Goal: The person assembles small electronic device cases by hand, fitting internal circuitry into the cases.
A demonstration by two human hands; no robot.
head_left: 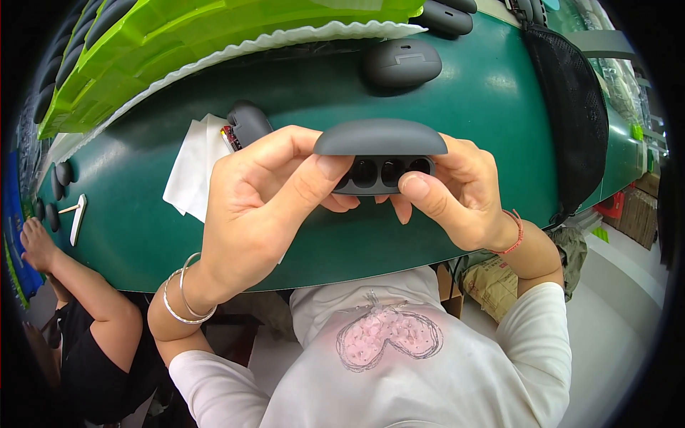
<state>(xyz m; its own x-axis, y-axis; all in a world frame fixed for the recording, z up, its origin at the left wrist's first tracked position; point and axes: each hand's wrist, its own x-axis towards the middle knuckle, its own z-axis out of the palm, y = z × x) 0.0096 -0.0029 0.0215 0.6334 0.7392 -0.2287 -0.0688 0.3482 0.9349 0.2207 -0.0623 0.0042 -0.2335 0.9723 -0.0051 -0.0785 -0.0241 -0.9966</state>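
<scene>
A dark grey case, shaped like an earbud charging case [379,139], is held up above the green table with its lid raised. Several round black wells show under the lid. My left hand [258,191] grips the case's left end, thumb on the front. At the other end my right hand [465,191] grips it too, its thumb at the lower front rim. The fingertips of both hands show beneath the case. Behind my left hand lie a white cloth [191,171] and a smaller dark grey piece [250,123] with a red-and-gold strip at its edge.
Another grey case [403,64] rests farther back on the green table [492,143]. A bright green tray [164,53] with dark cases stands at the far left, white padding along its edge. To the right hangs a black mesh bag [571,121]. A co-worker's hand [37,246] is at the left.
</scene>
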